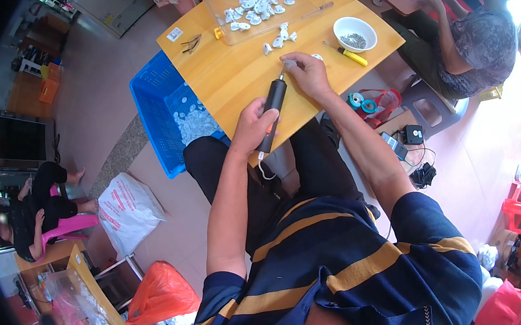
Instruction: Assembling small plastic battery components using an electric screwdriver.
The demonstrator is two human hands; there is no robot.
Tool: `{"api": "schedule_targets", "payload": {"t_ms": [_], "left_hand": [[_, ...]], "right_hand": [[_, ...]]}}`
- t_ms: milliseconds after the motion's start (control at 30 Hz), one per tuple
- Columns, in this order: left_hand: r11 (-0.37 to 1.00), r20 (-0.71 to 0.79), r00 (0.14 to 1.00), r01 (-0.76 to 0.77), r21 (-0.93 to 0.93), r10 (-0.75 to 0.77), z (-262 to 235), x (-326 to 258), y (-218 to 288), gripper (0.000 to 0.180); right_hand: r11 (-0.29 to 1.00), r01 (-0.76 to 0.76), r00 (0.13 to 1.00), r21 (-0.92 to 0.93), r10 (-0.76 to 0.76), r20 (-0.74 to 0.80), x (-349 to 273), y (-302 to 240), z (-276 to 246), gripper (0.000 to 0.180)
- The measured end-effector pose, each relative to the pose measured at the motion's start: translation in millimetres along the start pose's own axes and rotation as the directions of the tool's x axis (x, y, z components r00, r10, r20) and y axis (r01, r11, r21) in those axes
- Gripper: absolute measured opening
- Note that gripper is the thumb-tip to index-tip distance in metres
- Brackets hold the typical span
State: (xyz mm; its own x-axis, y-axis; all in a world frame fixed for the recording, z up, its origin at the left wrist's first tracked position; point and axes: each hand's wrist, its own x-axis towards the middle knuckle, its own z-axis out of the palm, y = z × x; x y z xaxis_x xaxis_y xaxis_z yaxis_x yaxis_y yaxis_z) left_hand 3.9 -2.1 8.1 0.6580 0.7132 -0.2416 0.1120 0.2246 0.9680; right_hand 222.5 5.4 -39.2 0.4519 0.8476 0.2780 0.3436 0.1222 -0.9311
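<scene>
My left hand [255, 127] is wrapped round a black electric screwdriver [275, 99], its bit pointing away from me and a white cable at its near end. At the bit's tip, my right hand [310, 76] pinches a small pale part [290, 63], mostly hidden by the fingers. Just beyond lie several white plastic pieces [284, 35] on the yellow wooden table [220, 84]. More white pieces [249, 5] are heaped farther back by a clear plastic box [213, 5]. To the right sit a white bowl [339, 25] of small metal screws and a yellow-handled screwdriver [354, 57].
A blue crate [140, 89] holding pale pieces stands left of the table. Thin dark strips [191, 43] lie at the table's far left. Another person [482, 37] sits at a table on the right. Chargers and cables [415, 140] rest at the lower right.
</scene>
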Motion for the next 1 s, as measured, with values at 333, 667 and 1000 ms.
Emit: {"api": "schedule_targets", "payload": {"t_ms": [333,667,1000], "left_hand": [[1.0,0.005,1.0,0.004,0.002,-0.004,-2.2,-1.6,1.0,0.035],[1.0,0.016,1.0,-0.004,0.019,0.004,-2.1,1.6,0.7,0.036],[1.0,0.035,0.999,-0.024,0.005,0.024,-0.4,-0.3,-1.0,0.033]], "right_hand": [[0.999,-0.035,0.997,-0.024,0.036,0.062,-0.7,-2.8,-1.3,0.019],[0.998,-0.021,1.0,0.057,0.021,0.009,2.3,4.9,1.9,0.02],[0.995,-0.05,0.999,0.086,0.049,0.008,-0.5,-4.9,0.2,0.019]]}}
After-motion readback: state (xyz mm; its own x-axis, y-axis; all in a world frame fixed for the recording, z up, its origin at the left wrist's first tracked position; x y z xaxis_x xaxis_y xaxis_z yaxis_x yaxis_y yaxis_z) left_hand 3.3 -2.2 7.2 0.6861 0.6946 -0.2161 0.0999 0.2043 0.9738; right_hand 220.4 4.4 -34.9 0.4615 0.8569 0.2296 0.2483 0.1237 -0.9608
